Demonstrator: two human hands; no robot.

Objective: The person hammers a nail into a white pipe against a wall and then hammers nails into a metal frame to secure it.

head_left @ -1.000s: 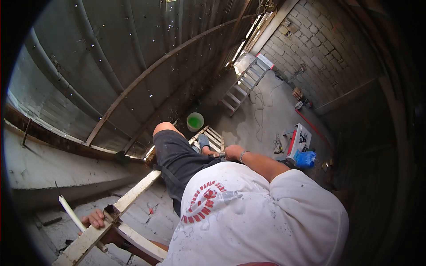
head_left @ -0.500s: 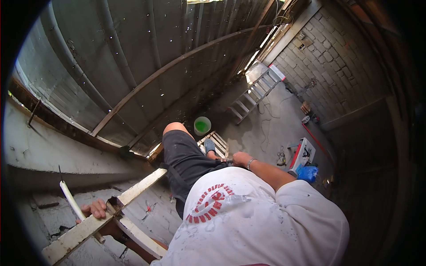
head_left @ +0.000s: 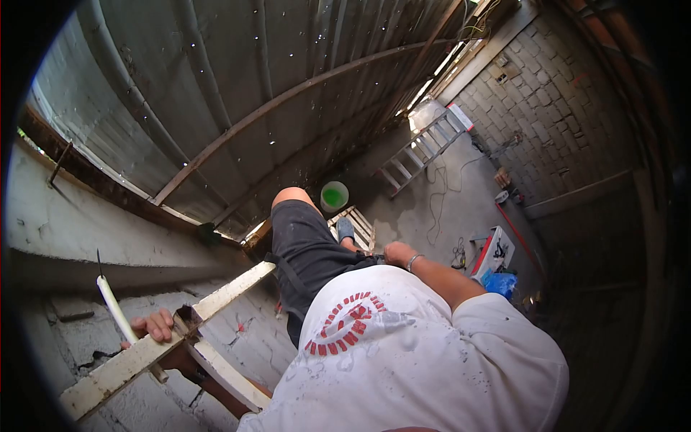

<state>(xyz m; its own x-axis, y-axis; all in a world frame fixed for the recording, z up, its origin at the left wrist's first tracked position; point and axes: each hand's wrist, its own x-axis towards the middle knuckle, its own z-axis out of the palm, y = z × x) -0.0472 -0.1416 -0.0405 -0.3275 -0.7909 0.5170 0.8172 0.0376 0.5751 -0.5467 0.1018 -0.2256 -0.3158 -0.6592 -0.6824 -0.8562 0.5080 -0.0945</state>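
Note:
My left hand (head_left: 153,325) has its fingers hooked over a worn, white-painted beam (head_left: 119,363), near the joint where other bars meet it. Just beside these fingers a white tube (head_left: 115,306) with a thin dark wire at its tip slants past the beam. At my waist, my right hand (head_left: 398,253), with a band on its wrist, is closed next to a dark belt or pouch (head_left: 374,259). Whatever is inside its fingers is hidden from me.
Below are a white bucket (head_left: 334,196) with green inside, a slatted wooden piece (head_left: 360,225) by my foot, and a ladder (head_left: 425,151) lying on the floor. A white-and-red box (head_left: 497,248) and a blue bag (head_left: 500,282) sit right. Corrugated sheeting (head_left: 216,79) rises alongside.
The view has shifted slightly, so the room sits a little further right and lower. My left hand keeps its hold on the beam, and my right hand stays at the waist.

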